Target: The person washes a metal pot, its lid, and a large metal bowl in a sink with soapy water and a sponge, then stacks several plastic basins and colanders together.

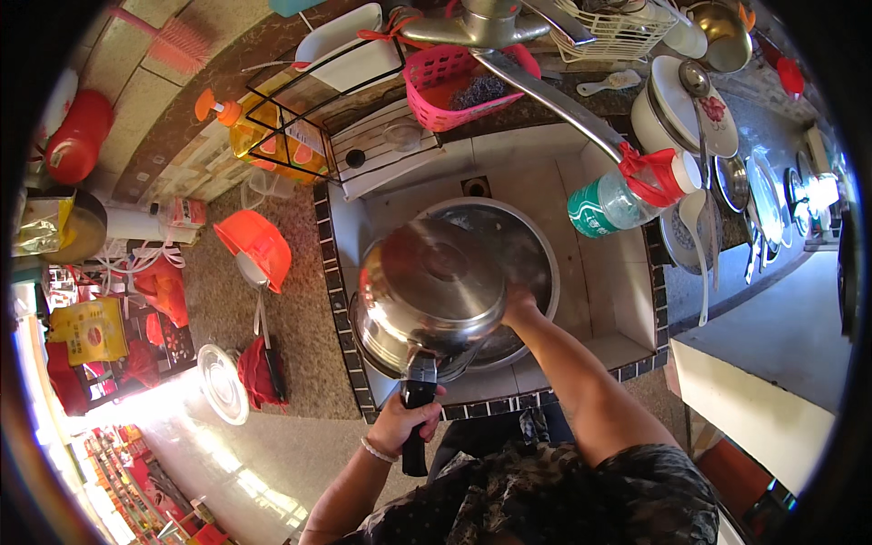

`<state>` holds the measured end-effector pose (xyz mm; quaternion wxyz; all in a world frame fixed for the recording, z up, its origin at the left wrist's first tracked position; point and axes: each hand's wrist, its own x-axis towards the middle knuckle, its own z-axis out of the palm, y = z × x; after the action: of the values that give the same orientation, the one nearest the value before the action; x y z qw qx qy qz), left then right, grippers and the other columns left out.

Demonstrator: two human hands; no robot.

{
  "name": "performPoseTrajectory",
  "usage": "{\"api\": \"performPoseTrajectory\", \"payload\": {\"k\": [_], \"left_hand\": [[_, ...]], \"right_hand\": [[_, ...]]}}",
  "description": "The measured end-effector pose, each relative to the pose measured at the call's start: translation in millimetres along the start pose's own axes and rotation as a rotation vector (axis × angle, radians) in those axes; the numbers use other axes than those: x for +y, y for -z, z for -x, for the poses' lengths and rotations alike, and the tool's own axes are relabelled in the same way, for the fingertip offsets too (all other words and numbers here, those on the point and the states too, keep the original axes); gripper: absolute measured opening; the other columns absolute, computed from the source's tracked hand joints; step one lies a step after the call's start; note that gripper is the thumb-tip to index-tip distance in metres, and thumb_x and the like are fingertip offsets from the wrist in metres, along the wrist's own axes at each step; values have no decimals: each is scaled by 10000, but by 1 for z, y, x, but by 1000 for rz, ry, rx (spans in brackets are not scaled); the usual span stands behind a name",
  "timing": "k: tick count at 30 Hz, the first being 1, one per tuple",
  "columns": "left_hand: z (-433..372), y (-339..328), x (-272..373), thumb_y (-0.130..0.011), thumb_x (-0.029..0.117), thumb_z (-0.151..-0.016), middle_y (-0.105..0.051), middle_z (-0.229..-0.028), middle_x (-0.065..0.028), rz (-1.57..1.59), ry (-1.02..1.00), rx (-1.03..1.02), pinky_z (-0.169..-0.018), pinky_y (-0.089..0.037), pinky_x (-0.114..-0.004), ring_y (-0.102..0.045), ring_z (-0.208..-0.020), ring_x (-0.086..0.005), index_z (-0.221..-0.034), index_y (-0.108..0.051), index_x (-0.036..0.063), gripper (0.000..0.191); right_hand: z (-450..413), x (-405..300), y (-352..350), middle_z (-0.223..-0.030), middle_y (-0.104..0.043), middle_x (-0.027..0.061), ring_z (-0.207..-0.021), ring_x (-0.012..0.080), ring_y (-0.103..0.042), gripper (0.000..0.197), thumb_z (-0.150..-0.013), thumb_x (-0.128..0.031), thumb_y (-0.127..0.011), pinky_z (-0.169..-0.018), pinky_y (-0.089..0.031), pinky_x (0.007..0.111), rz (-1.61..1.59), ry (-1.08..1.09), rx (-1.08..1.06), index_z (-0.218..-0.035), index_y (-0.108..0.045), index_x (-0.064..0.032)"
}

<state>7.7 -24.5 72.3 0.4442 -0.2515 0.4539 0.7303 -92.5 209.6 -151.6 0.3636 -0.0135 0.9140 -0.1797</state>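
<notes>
My left hand (407, 424) is closed around the black handle of a shiny stainless-steel pot (436, 272), which is tipped on its side with its base facing up toward me. My right hand (519, 304) is at the pot's right rim; its fingers are mostly hidden by the pot, so its hold cannot be told. Beneath lies a wide metal basin (538, 255) in the tiled sink (616, 300). Over the sink's right part, a cut plastic bottle (613, 203) hangs from the faucet spout (558, 109), tied on with red plastic.
Behind the sink stand a pink basket (436, 102) with a scourer and a bottle of orange dish soap (262, 133) in a wire rack. An orange bowl (262, 245) and a clear lid (223, 383) are on the left counter. At right are a lidded white pot (664, 119) and a white ladle (696, 231).
</notes>
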Motion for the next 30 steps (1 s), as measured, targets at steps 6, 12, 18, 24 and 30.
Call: {"api": "performPoseTrajectory", "payload": {"k": [6,12,18,24,30], "left_hand": [[-18,-5,-10,-570,78,-859,-494,-565,-23,-232,-65,82,-453,-397,-244,-477,-470,-107,-1052,-510,-8,219],[-55,-27,-16,-591,103,-852,-536,-568,-22,-321,-74,76,-463,-426,-245,-515,-477,-106,-903,-557,2,118],[-64,-39,-11,-598,99,-843,-546,-589,-28,-422,-122,140,-454,-447,-247,-539,-475,-114,-816,-569,10,98],[-75,-14,-39,-593,45,-802,-546,-604,-38,-726,-235,239,-425,-446,-262,-544,-448,-118,-829,-523,-12,94],[-76,-14,-38,-626,134,-751,-621,-666,-167,-842,-96,378,-534,-524,-352,-637,-527,-245,-942,-514,-68,299]], "right_hand": [[20,-15,2,-1060,-589,165,-914,282,-594,352,-898,-253,-408,-851,-459,395,-1498,-426,267,-1120,-499,4],[115,-16,1,-941,-611,88,-859,190,-586,313,-875,-291,-547,-784,-454,324,-1951,-53,379,-1053,-506,-37],[168,-55,47,-845,-495,108,-795,304,-479,320,-740,-291,-672,-694,-337,396,-442,406,875,-937,-536,-78],[125,-86,86,-853,-516,78,-814,270,-507,190,-697,-227,-645,-710,-369,405,-62,616,889,-799,-575,-83],[7,-112,136,-1182,-506,129,-1111,259,-453,362,-852,-313,-465,-863,-376,476,26,143,379,-1047,-582,-31]]}}
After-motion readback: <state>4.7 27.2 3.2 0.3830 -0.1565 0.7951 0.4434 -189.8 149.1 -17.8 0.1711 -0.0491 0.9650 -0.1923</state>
